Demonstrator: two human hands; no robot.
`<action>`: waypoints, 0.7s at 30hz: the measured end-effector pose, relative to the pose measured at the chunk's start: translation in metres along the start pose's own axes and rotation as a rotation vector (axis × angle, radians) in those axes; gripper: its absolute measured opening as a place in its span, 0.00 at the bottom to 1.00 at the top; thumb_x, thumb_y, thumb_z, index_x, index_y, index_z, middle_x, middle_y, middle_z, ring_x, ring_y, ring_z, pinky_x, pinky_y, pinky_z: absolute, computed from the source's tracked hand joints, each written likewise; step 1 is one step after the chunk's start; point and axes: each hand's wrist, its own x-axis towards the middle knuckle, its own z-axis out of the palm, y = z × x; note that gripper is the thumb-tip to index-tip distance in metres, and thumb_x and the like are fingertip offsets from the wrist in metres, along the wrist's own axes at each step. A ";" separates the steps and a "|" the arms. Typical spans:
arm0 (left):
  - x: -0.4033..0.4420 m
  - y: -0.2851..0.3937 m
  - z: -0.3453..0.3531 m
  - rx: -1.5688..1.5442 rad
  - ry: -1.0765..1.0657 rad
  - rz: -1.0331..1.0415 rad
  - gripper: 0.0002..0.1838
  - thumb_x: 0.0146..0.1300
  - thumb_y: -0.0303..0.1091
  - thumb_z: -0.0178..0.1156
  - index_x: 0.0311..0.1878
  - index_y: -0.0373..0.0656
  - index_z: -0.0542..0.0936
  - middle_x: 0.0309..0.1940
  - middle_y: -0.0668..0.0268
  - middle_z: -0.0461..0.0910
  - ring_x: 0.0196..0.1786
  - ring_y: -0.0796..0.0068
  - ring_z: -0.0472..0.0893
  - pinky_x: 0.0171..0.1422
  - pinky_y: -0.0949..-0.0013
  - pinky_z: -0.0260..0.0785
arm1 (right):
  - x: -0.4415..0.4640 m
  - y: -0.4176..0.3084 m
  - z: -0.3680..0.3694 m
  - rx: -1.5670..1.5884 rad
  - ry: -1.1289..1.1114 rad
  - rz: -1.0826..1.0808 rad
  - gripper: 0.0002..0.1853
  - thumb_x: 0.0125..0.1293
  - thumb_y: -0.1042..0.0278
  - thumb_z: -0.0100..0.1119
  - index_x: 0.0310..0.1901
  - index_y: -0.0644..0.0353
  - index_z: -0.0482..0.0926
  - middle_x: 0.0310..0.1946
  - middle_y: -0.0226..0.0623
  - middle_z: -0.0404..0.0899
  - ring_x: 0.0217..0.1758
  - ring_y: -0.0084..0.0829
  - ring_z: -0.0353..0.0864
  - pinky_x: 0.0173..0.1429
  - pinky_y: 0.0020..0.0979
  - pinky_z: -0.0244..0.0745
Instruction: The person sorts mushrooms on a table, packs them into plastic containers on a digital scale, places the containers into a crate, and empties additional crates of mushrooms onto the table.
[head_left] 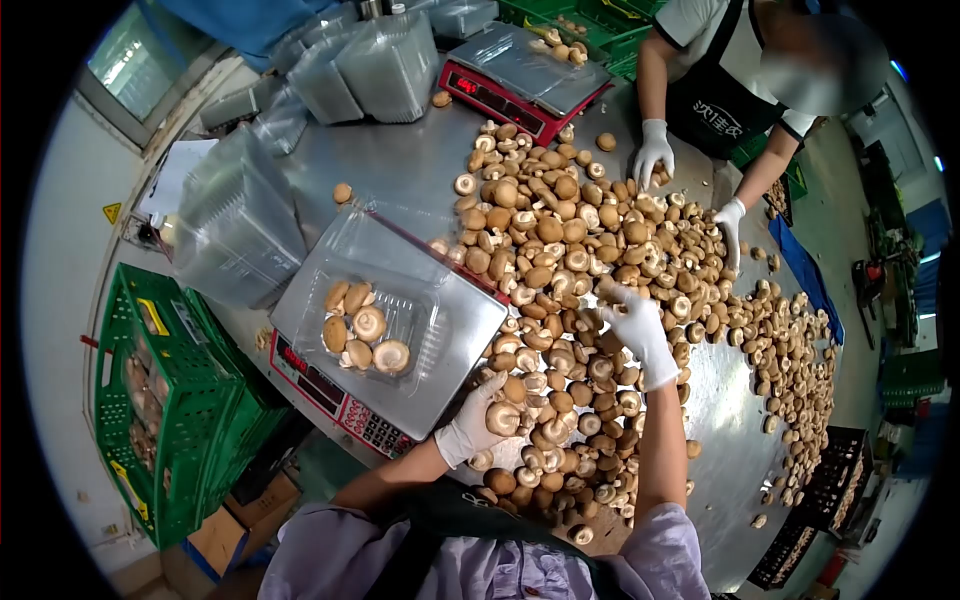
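The white-gloved left hand [470,427] has its fingers part-curled around a round, brown-and-cream mushroom [503,418], which shows no clear long axis. Ahead and to the left of that hand lies the clear plastic tray [413,303], on a red-and-silver digital scale [455,345], with several mushrooms in it; the left hand is much the nearer to it. The white-gloved right hand [642,338] is over the loose mushroom heap [575,260], fingers bent (whether they grip one, I cannot tell), well apart from the tray.
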 end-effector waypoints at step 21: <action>0.018 -0.005 -0.007 -0.165 -0.189 0.006 0.35 0.66 0.58 0.47 0.66 0.42 0.62 0.66 0.53 0.64 0.68 0.53 0.64 0.65 0.49 0.62 | -0.081 -0.033 0.014 0.182 -0.195 -0.257 0.18 0.56 0.58 0.69 0.46 0.54 0.82 0.42 0.38 0.83 0.42 0.31 0.83 0.50 0.31 0.77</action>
